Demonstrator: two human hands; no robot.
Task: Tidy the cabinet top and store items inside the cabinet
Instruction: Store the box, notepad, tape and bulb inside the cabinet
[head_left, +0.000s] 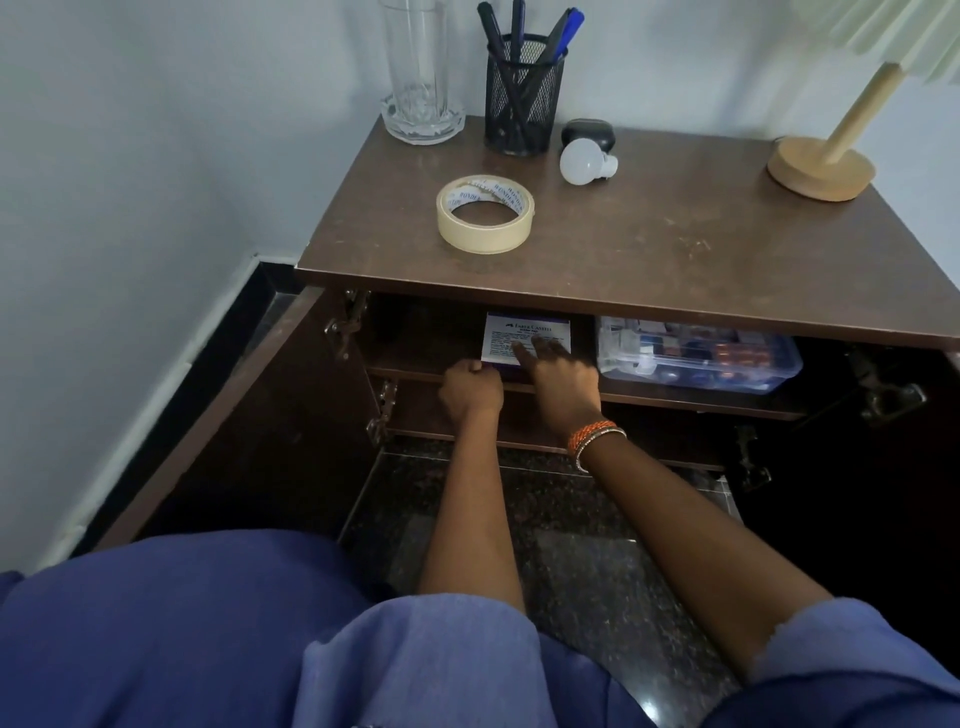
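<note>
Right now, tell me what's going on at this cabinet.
A person crouches at the open cabinet, both hands on a white Faber-Castell box on the upper shelf. The left hand grips its near left corner; the right hand lays its fingers on top. A clear plastic box sits beside it. The tape roll, bulb and pen holder are on top.

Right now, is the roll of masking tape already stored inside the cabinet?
No, the roll of masking tape lies flat on the cabinet top, while both hands are at the white box on the shelf below.
</note>
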